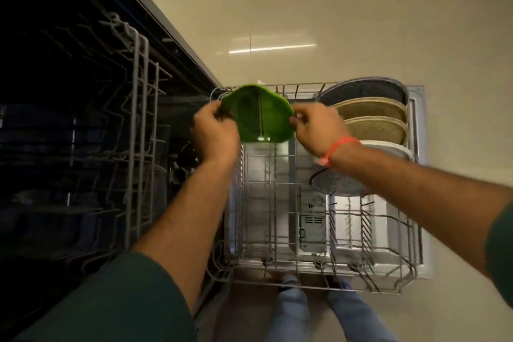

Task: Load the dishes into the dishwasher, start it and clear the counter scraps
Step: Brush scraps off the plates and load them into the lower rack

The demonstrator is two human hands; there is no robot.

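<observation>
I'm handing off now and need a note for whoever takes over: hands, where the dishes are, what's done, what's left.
Left hand and right hand each grip an edge of the green dish, held over the far left end of the pulled-out lower rack.
Done: five plates stand on edge along the rack's right side.
Left: seat the green dish in the rack, load any other dishes, push the rack in, close and start the dishwasher, clear the counter scraps. The counter is out of view.

head: worn on the person's head | faces steeply down, wide-angle | close above pulled-out lower rack (319, 230) and open dishwasher (69, 133) | own feet at bottom edge | single view
</observation>
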